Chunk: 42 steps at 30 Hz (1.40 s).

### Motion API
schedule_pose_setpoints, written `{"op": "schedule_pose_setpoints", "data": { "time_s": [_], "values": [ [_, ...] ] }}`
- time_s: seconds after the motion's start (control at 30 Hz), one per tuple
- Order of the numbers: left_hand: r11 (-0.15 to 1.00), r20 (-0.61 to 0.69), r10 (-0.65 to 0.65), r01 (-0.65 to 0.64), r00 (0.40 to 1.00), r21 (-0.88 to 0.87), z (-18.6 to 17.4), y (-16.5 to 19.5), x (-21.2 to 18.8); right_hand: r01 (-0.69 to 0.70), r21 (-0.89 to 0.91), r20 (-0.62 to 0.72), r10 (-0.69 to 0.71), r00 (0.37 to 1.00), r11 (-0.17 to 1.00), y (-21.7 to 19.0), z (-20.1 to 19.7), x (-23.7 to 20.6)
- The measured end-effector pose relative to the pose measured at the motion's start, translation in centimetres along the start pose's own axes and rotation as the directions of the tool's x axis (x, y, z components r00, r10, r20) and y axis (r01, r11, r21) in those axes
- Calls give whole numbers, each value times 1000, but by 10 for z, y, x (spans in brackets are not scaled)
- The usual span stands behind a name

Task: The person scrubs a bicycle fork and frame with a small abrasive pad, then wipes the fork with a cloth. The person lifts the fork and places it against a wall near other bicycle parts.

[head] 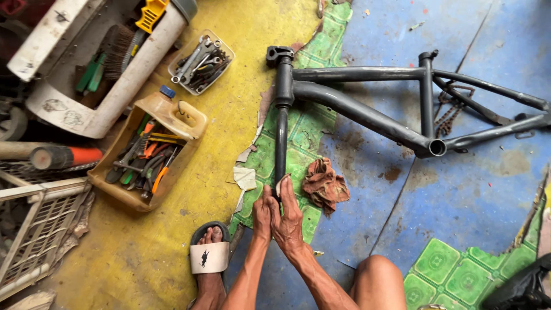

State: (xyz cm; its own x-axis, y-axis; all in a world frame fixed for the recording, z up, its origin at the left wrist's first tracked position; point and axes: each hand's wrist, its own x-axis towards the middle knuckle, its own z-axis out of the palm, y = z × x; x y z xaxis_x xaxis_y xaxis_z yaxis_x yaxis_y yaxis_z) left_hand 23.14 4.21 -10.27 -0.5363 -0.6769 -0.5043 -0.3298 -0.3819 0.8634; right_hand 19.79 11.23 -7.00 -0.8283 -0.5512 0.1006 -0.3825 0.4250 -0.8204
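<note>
Patchy floor (172,241), yellow on one side, worn blue on the other, with green tiles showing through, fills my view from the head camera. Nearest me, a knee (376,281) and a sandalled foot (209,255) rest on it. Just beyond, I see both hands pressed together around the lower end of the fork (280,140): the left hand (262,213) and right hand (288,215) lie side by side, fingers curled on the dark tube, touching each other. A red rag (325,185) lies crumpled just right of the hands. The fork runs away from me up to the head tube of a grey bike frame (367,115), which lies flat on the blue floor and stretches off to the right; a rusty chain (450,112) hangs near its rear stays. To the left, a cut-open yellow jug (183,117) holds pliers and screwdrivers. Farther off, a clear tray (202,62) carries spanners. Beside it sits a white bin (109,109) with brushes inside. A white crate (34,229) stands at the left edge.
</note>
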Motion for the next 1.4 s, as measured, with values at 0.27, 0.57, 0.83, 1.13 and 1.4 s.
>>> {"op": "schedule_pose_setpoints", "data": {
  "time_s": [0.27,0.57,0.83,1.13,1.4],
  "values": [
    [979,57,-31,19,998,203,-3,-7,6,-113,-2,139,113,984,994,15,11,75],
    [972,11,32,-34,999,234,-2,-7,5,100,27,154,-103,983,995,0,-27,11],
    [852,-53,97,-56,994,520,-1,-7,8,51,-14,211,-47,976,999,30,0,97],
    [904,48,145,-152,988,399,-3,-4,5,165,-6,227,-159,961,986,25,-16,26],
    [902,45,205,-207,978,378,-3,-1,6,287,34,190,-288,939,957,16,-19,45]
  ]
}}
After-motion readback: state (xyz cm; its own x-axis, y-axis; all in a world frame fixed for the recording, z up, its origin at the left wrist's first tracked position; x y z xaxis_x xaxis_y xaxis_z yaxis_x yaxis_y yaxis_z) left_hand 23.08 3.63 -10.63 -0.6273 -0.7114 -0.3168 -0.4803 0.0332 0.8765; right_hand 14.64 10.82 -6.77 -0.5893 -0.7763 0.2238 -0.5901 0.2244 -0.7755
